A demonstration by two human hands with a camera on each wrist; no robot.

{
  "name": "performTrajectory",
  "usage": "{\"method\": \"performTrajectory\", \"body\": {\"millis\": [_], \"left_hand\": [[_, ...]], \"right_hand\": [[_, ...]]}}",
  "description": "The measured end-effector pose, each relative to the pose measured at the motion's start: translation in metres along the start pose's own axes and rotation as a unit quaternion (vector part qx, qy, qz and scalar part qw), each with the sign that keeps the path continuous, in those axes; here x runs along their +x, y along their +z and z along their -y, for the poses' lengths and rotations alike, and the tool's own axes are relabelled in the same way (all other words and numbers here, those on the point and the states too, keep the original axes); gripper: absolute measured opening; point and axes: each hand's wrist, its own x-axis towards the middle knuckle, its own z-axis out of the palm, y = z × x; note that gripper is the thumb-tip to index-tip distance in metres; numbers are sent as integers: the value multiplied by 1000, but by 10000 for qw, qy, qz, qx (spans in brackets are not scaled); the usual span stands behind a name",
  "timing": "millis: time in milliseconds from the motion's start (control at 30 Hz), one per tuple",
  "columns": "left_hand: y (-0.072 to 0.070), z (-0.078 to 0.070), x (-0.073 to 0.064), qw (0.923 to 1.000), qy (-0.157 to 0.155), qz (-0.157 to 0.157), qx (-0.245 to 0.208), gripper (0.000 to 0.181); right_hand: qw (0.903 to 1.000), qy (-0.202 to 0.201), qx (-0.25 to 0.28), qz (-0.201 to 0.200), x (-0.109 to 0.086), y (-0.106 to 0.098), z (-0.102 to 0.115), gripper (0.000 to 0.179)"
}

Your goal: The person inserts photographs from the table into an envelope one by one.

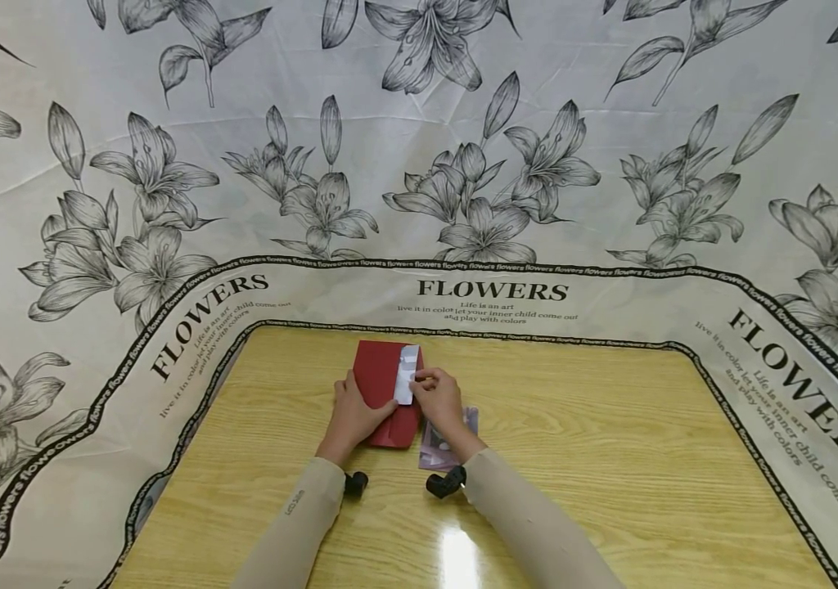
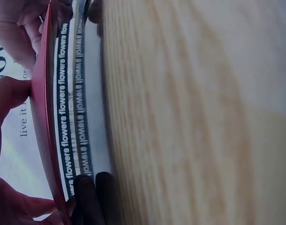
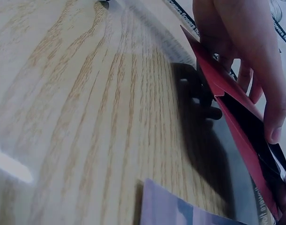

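Red envelope (image 1: 375, 372) is just in from the table's far edge, left of that edge's midpt, held tilted up off the surface w/ its shadow below in the R wrist view. Its mouth gapes on the R side; interior reads dark there, w/ a bit of white near the lower end. In the head view a white strip (image 1: 406, 376) shows along the envelope's R side; can't tell if it's the flap lining or a separate pc inside. L hand (image 1: 355, 413) grips the envelope by its L side & lower part, thumb across the front. R hand (image 1: 443, 405) pinches the white strip at its R edge, thumb vs. fingers. Partly under the R hand/forearm, a lilac see-thru packet (image 1: 431, 452) lies flat on the table, just beside the envelope's lower R corner; greyish shapes show in it, too small to ID. Table (image 1: 610, 425) is yellowish wood grain, glossy, w/ a bright glare patch (image 1: 458, 556) toward the near edge. Beige sleeves (image 1: 529, 515) come in from the near edge, black device (image 1: 355, 483) at L wrist, another at R. Floral sheet (image 1: 493, 290) runs round the far, L & R edges: b/w lilies, "FLOWERS" lettering, dark border bands.
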Motion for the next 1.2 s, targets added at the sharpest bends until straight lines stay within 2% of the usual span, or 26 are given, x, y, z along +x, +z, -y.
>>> {"method": "performTrajectory", "body": {"millis": [600,1200], "left_hand": [[0,-2,-1,10000,57,-63,-25,112],[-2,-2,-2,9998,118,-110,-139,110]], "right_hand": [[9942,28,-1057,-185,2,14,5,17],[9915,-508,-1092,-499,5,26,1,15]]}}
